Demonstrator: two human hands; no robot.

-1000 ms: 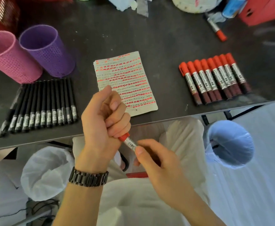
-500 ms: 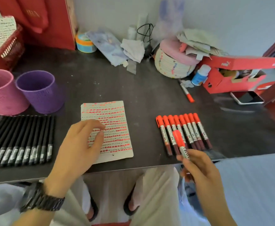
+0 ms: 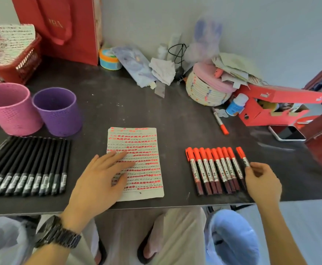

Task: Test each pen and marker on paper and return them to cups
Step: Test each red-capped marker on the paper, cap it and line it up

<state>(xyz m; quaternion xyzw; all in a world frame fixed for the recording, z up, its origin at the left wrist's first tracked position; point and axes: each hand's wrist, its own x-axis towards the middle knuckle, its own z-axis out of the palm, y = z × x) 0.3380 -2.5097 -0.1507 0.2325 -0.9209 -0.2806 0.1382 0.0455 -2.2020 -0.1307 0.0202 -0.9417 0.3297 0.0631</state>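
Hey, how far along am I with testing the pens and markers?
Done: the paper is nearly covered in red test strokes; eight capped red markers lie in a row. In hand: your right hand pinches a ninth marker at the row's right end, left hand flat on the paper. Left: the pink cup and purple cup look empty, so markers and black pens all need returning.

The paper point(image 3: 137, 161), striped with red and dark dashes, lay flat at centre. At left, black pens point(image 3: 28, 165) lay in a row below the upright pink cup point(image 3: 9, 109) and purple cup point(image 3: 58, 111). Lower right, eight red-capped markers point(image 3: 211, 169) lay side by side. The right hand point(image 3: 261, 180) pinched a ninth marker point(image 3: 242, 156) just beside them.
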